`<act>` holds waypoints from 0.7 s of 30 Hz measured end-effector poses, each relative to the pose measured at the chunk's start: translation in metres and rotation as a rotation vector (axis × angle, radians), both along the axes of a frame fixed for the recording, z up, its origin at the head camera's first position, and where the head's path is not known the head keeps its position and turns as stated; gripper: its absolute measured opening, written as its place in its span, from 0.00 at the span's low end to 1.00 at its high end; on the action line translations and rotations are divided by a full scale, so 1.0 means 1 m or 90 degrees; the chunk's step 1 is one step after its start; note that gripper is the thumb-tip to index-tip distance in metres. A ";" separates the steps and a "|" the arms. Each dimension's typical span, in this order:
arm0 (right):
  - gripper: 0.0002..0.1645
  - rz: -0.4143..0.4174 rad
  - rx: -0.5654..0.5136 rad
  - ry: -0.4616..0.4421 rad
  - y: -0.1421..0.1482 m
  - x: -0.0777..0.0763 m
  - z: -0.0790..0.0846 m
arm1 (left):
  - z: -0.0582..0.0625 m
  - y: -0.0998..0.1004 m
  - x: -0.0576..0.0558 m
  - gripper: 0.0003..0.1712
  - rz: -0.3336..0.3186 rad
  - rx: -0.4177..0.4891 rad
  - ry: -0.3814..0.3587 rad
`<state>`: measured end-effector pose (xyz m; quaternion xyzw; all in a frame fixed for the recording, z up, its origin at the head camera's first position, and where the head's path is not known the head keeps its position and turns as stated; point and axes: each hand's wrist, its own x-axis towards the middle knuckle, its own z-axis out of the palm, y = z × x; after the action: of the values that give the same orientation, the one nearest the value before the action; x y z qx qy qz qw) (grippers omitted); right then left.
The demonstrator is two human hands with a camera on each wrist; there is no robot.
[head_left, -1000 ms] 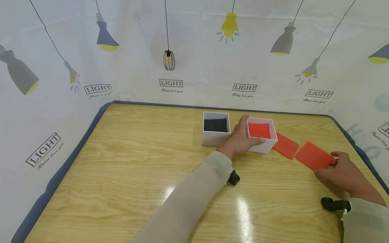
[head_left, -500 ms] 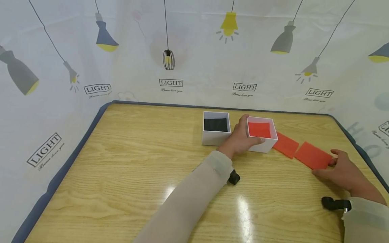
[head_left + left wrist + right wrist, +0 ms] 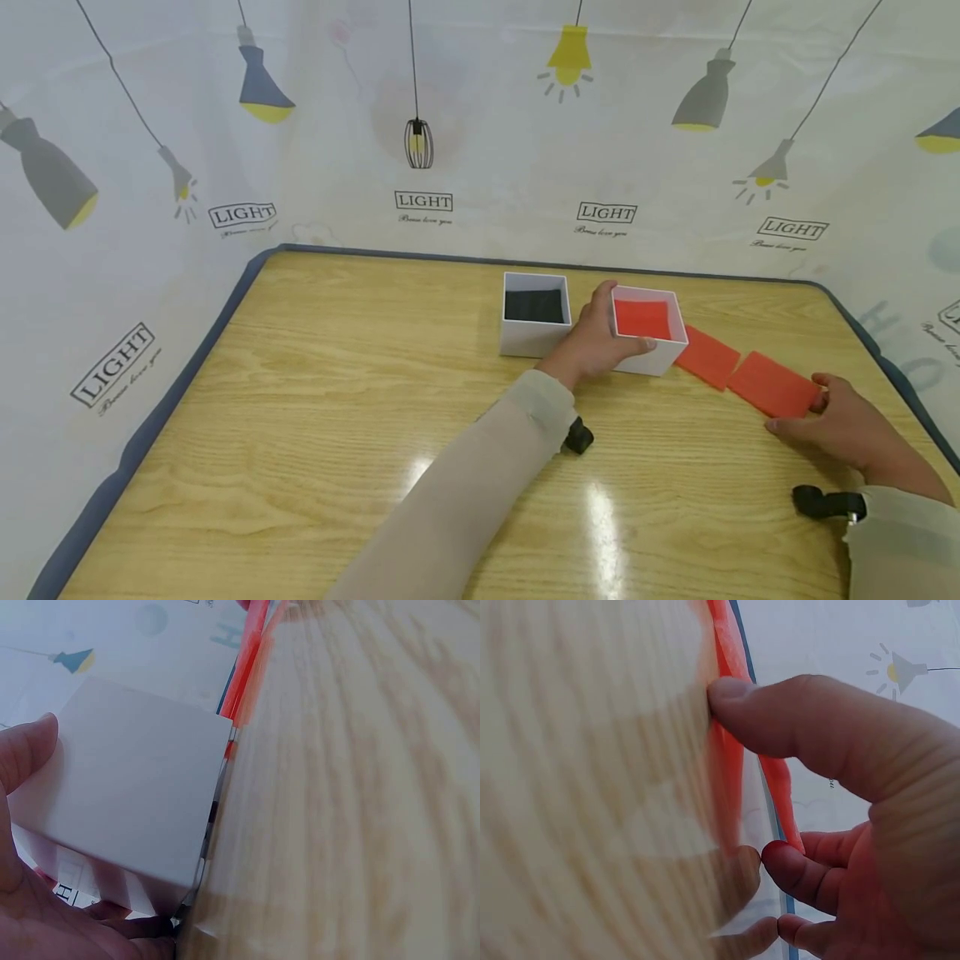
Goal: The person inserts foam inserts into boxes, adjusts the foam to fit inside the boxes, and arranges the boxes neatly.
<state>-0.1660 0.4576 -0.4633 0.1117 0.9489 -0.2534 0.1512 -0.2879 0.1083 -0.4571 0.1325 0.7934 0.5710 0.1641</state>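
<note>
My left hand (image 3: 592,337) grips a white box (image 3: 647,357) from its left side, thumb on the front wall and fingers at the far side. In the left wrist view, the box's white wall (image 3: 135,780) fills much of the picture. Red sheets (image 3: 641,319) lie inside the box. At the right, my right hand (image 3: 855,425) holds a loose red sheet (image 3: 774,385) by its near right edges. The right wrist view shows that sheet's edge (image 3: 780,795) lifted off the table, between thumb and fingers. Another red sheet (image 3: 708,357) lies flat between box and held sheet.
A second white box (image 3: 534,340) with black sheets (image 3: 533,307) inside stands just left of my left hand. The wooden table (image 3: 337,400) has a dark blue border (image 3: 420,257). A white lamp-print curtain (image 3: 495,150) rises behind and at both sides.
My right hand and the red sheet it holds have shifted very slightly left, the thumb most of all. My left hand keeps its grip on the box in the same place.
</note>
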 end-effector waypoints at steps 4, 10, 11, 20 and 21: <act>0.79 -0.005 0.000 -0.001 0.000 0.001 0.001 | 0.001 0.000 0.000 0.60 -0.002 -0.001 0.003; 0.77 -0.015 -0.002 0.010 -0.002 0.002 0.003 | 0.001 -0.001 0.001 0.60 -0.005 -0.007 0.000; 0.77 -0.018 -0.005 0.010 -0.002 0.002 0.003 | 0.001 -0.001 0.001 0.60 -0.007 -0.007 -0.001; 0.77 -0.055 -0.029 0.027 -0.001 0.005 0.003 | 0.001 -0.001 -0.001 0.60 -0.015 -0.002 0.005; 0.77 -0.061 -0.034 0.027 0.000 0.006 0.003 | 0.001 -0.001 -0.001 0.60 -0.015 -0.002 0.005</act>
<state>-0.1604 0.4573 -0.4599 0.1478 0.9384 -0.2876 0.1218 -0.2886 0.1075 -0.4566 0.1441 0.7934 0.5671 0.1677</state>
